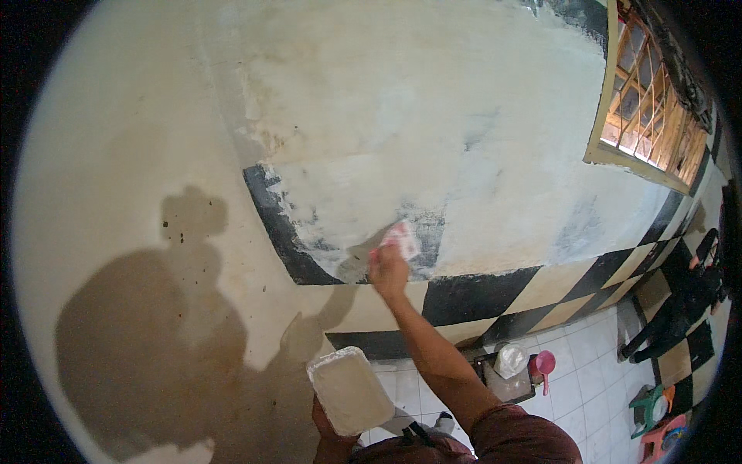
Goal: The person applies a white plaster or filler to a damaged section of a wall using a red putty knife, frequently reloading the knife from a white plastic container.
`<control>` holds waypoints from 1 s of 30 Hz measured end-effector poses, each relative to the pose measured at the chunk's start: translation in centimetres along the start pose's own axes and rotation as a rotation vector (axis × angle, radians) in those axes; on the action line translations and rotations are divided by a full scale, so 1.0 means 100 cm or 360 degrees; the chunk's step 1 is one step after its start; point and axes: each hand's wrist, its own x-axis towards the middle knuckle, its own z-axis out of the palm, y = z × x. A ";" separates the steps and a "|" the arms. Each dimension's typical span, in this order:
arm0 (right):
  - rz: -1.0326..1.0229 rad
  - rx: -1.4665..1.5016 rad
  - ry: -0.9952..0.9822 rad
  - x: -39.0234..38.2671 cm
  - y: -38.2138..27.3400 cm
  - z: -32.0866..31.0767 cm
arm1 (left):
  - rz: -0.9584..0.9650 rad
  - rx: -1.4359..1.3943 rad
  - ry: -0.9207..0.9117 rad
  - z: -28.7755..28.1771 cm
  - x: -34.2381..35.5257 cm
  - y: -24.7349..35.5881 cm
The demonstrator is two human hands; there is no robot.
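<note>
My right hand (389, 272) grips a small flat red-and-white putty spreader (402, 238) and presses it to the wall (371, 185), over a dark square thinly smeared with white paste. My right arm reaches up and across from the lower edge. Lower down, my left hand (321, 417) supports a white rectangular tub (350, 390) from its side and underneath. Pale paste coats its inside and rim. Most of the left fingers are hidden behind the tub.
Black and cream painted squares (479, 296) run along the lower wall. A barred window (649, 100) is at upper right. On the tiled floor (583, 387) are a white bag (510, 361), a pink dipper (545, 363) and plastic stools (649, 410). A person in dark clothes (684, 305) stands at far right.
</note>
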 end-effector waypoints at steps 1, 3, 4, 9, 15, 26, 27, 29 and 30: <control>-0.0111 0.0084 -0.0087 -0.004 -0.036 0.003 | 0.0017 -0.0010 0.0056 0.001 -0.005 0.007; -0.0122 0.0173 -0.0296 -0.014 -0.052 0.010 | -0.0018 -0.0036 0.0089 -0.001 -0.003 0.005; -0.0152 0.0250 -0.0339 -0.017 -0.068 0.001 | 0.0033 -0.0029 0.0023 -0.010 -0.002 0.008; -0.0429 0.0091 -0.0394 -0.027 -0.039 -0.049 | 0.0127 -0.0026 -0.0244 -0.048 0.007 0.004; -0.0984 -0.0118 -0.0208 0.001 0.013 -0.092 | 0.0047 -0.0102 -0.0240 -0.022 0.007 0.004; -0.0815 -0.0521 -0.1331 -0.076 0.098 -0.094 | 0.0003 0.0197 0.0024 0.007 0.006 0.000; -0.0644 -0.0446 -0.1348 -0.061 0.084 -0.109 | -0.0014 0.0191 0.0019 0.008 0.007 -0.003; -0.0479 -0.0374 -0.1081 -0.017 0.050 -0.135 | -0.0081 0.0125 -0.0037 0.011 0.010 -0.007; -0.0528 -0.0314 -0.0860 0.010 0.034 -0.149 | -0.0093 0.0123 -0.0035 0.013 0.010 -0.008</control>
